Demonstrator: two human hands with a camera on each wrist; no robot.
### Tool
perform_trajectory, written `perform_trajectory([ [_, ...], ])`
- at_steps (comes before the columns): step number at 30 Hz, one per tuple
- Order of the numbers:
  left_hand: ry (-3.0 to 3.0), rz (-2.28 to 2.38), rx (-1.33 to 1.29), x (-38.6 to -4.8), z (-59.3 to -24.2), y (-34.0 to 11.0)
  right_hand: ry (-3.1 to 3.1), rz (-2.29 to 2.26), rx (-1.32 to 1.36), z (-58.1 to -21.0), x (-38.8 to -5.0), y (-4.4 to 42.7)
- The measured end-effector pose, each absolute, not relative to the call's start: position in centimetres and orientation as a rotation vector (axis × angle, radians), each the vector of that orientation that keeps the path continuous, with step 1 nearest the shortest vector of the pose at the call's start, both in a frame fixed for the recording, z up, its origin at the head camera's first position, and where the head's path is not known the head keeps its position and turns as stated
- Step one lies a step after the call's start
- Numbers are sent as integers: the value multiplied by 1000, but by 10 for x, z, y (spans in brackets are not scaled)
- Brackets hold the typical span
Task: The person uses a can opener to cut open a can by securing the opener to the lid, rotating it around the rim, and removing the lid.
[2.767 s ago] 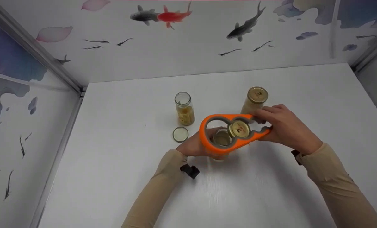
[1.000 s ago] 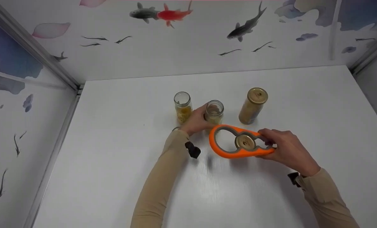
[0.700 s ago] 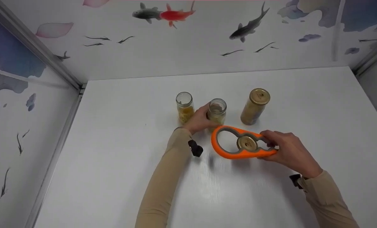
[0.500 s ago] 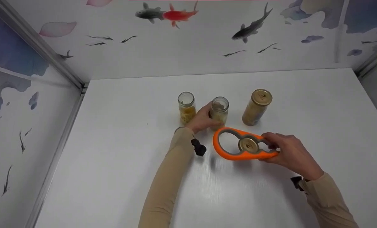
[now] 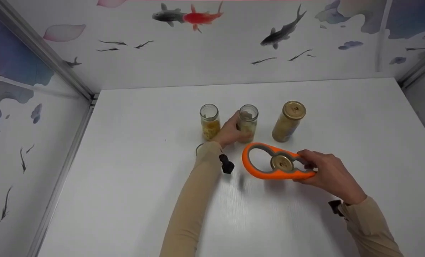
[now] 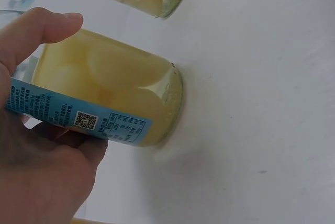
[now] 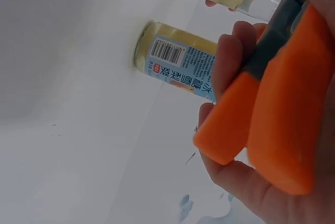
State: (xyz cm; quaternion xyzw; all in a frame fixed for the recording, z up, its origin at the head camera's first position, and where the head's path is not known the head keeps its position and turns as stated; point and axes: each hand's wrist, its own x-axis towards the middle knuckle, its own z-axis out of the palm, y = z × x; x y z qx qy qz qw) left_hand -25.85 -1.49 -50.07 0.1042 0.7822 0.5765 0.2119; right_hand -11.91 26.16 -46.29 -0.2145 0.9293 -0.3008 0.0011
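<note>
My left hand (image 5: pixel 230 134) grips an open glass jar (image 5: pixel 247 125) of pale fruit. Its blue label and rounded base show in the left wrist view; whether the base touches the table I cannot tell. In my right hand (image 5: pixel 327 173) is an orange and grey jar opener (image 5: pixel 269 175), held by its handle ends. A gold lid (image 5: pixel 282 163) sits in the opener's middle opening. Left of the held jar stands another open jar (image 5: pixel 210 126) with yellow contents. A jar with its gold lid on (image 5: pixel 287 123) stands to the right, its blue label facing the right wrist camera.
A loose lid (image 5: pixel 199 148) lies on the white table (image 5: pixel 134 160), mostly covered by the left sleeve (image 5: pixel 194 189). Behind the table rises a white wall (image 5: pixel 212 60) painted with fish, and a side panel (image 5: pixel 66 117) bounds the left.
My left hand has carried the open jar from near the opener back between the other two jars, lately shifting slightly farther away. My right hand has lowered the opener with the lid toward me.
</note>
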Motion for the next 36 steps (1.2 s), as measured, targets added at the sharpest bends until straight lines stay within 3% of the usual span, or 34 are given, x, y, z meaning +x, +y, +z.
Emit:
perform_trajectory([
  [20,2324,1459,203,-260,-498,-11,2920,-906,-702,-471,-119,258],
  [36,2467,1404,263,-227,-489,-19,2875,-950,-714,-479,-119,255],
])
